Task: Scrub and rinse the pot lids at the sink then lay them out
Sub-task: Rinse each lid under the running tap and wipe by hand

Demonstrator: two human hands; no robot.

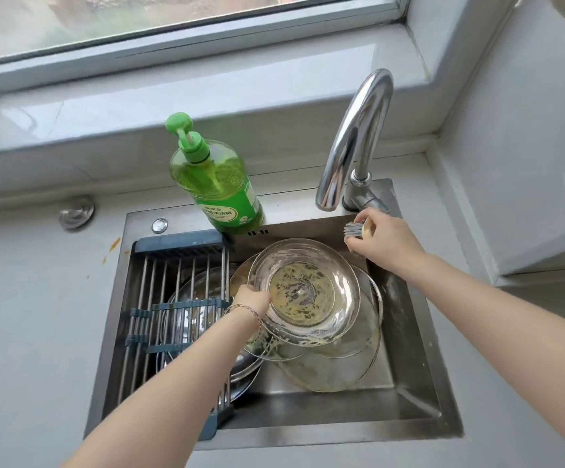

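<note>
Two bare forearms come in from the bottom edge of the frame over the steel sink [341, 434]. The left hand [252, 300], with a thin bracelet [244, 310] at the wrist, grasps the left rim of a round glass lid [311, 292] and holds it tilted above the middle of the basin. This lid is clear, with a metal band around its edge, and yellowish greasy smears and flecks cover its centre and lower rim. Beneath it lie other glass lids [338, 369], overlapping in the basin toward the lower right and streaked with the same yellow film. More lids [245, 364] of duller metal sit partly under a drain rack [173, 282] with steel bars and dark blue ends, which spans the left half of the sink.

Further up, at the sink's upper right corner, the right hand [387, 239] pinches a small grey scrubber [353, 230] in curled fingers, apart from the held lid and just below the base of the chrome faucet [355, 136]. Whether it is a wire scourer or a brush cannot be told. A green pump bottle of dish soap [220, 184] stands on the sink's back edge, centre frame. Beyond it are a pale sill and a window [173, 15] across the top.
</note>
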